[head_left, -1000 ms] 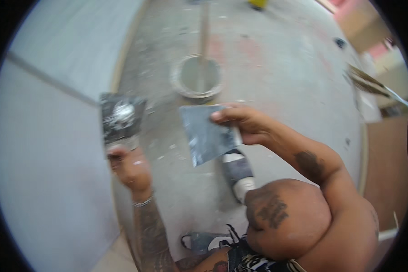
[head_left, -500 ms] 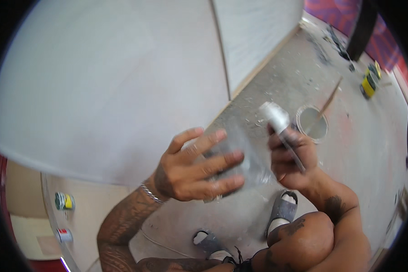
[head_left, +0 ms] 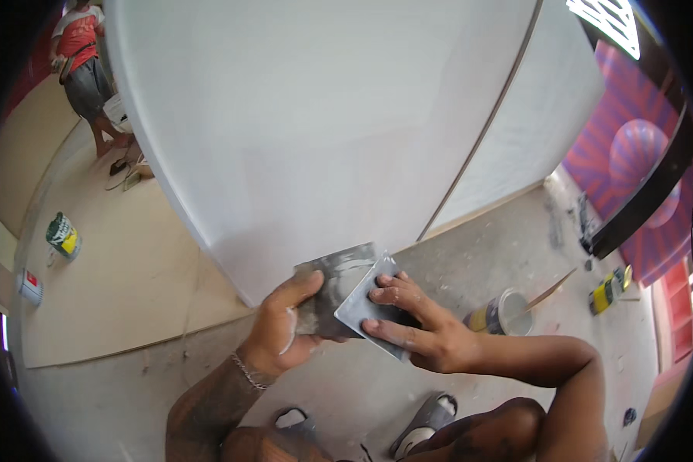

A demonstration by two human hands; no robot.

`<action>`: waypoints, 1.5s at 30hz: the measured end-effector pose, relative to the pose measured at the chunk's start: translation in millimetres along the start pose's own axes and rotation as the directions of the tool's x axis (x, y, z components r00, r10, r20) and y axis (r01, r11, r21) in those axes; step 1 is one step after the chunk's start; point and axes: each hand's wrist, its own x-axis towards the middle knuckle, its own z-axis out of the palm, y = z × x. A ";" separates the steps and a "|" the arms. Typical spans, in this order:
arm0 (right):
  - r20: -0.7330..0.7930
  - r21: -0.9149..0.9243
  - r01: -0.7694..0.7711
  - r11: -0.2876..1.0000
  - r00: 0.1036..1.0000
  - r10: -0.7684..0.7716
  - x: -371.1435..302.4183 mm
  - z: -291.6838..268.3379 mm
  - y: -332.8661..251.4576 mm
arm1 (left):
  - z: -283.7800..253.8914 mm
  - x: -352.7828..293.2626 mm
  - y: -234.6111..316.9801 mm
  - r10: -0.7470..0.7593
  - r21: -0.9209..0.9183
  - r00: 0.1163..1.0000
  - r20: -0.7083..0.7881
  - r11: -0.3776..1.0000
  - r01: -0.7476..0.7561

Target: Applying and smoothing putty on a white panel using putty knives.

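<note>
In front of the white panel (head_left: 316, 131), my left hand (head_left: 273, 331) grips a flat grey plate (head_left: 327, 281) smeared with putty, thumb on top and fingers underneath. My right hand (head_left: 439, 339) holds a flat putty scraper (head_left: 354, 308), two fingers laid over its grey blade. The scraper's blade overlaps the right side of the plate; whether they touch at every point is hard to tell. Part of the scraper's grip is hidden behind my right fingers. Whitish putty marks the base of my left thumb.
Beyond my right forearm stands an open bucket (head_left: 512, 312) with a stick (head_left: 550, 291) leaning out. A yellow and dark can (head_left: 607, 292) sits farther right. Two more cans, one green (head_left: 63, 235) and one white (head_left: 29, 286), stand on the pale board at left. Another person (head_left: 88, 69) stands far left.
My hands have come together: the scraper, held up apart on the right before, now lies over the plate. The view has swung, bringing the other person into sight.
</note>
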 end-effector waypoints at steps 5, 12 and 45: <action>0.288 -0.158 -0.120 0.980 0.944 0.162 -30.8 15.2 39.5 | -15.7 -30.4 26.0 0.266 0.113 0.940 -0.215 0.962 -0.247; 0.099 -0.312 0.050 0.949 0.995 -0.020 47.8 -33.1 19.9 | -35.7 -33.0 46.3 0.250 0.247 0.924 -0.289 0.952 -0.181; -0.928 0.235 -0.503 0.832 0.139 0.346 134.5 72.2 129.9 | 48.5 -45.2 55.9 0.529 0.577 0.754 -0.391 0.778 -0.247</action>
